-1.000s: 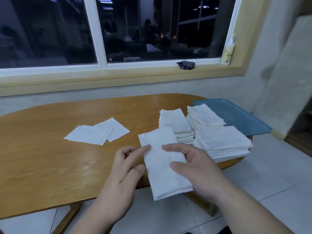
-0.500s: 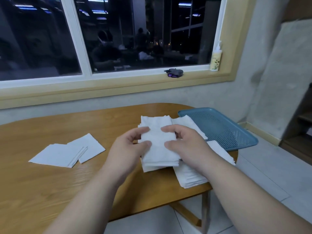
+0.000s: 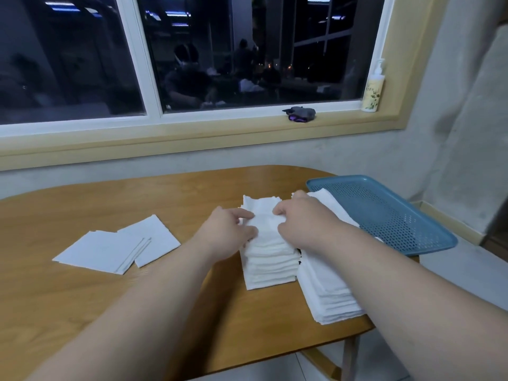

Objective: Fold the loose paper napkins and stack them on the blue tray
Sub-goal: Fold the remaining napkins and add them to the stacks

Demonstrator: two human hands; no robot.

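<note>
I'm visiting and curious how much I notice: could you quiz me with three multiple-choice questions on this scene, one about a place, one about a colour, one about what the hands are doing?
1. Where do the loose napkins lie?
A) on the table, left of both hands
B) on the floor
C) on the windowsill
2. What colour is the tray?
A) red
B) blue
C) green
3. What are the hands doing?
A) hanging idle
B) lifting a bottle
C) holding a stack's top napkin
Answers: 1 A, they lie flat, left of the left hand. 2 B, its perforated surface is blue. 3 C, right hand and left hand both grip it.
</note>
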